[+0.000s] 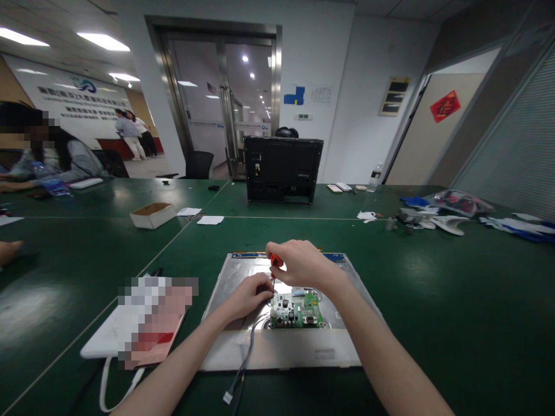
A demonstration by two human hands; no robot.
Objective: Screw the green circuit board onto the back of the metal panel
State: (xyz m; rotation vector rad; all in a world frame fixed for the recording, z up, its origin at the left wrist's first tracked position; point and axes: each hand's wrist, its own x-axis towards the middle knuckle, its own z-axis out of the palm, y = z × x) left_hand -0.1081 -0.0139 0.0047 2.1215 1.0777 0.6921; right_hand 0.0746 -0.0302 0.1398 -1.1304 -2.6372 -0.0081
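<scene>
My right hand [301, 263] is closed round the red and black handle of a screwdriver [276, 262], its shaft pointing down. The tip is near the upper left corner of a green circuit board [297, 312]. At that same corner my left hand [251, 296] has its fingers bent together beside the shaft; whatever they pinch, if anything, is hidden. Under the board lies a flat silver display panel [295, 349], with a blue circuit strip [336, 257] along its far edge. Dark wires [249, 352] run from the board's left side over the panel's near edge to a white connector [228, 397].
Left of the panel lie a white device [104, 332] with a white cable [104, 384] and a pinkish, partly blurred item [173, 329]. Farther off stand an open carton [152, 215] and a black monitor casing [284, 170]. Bags and parts [451, 224] lie right. A person [73, 153] sits left.
</scene>
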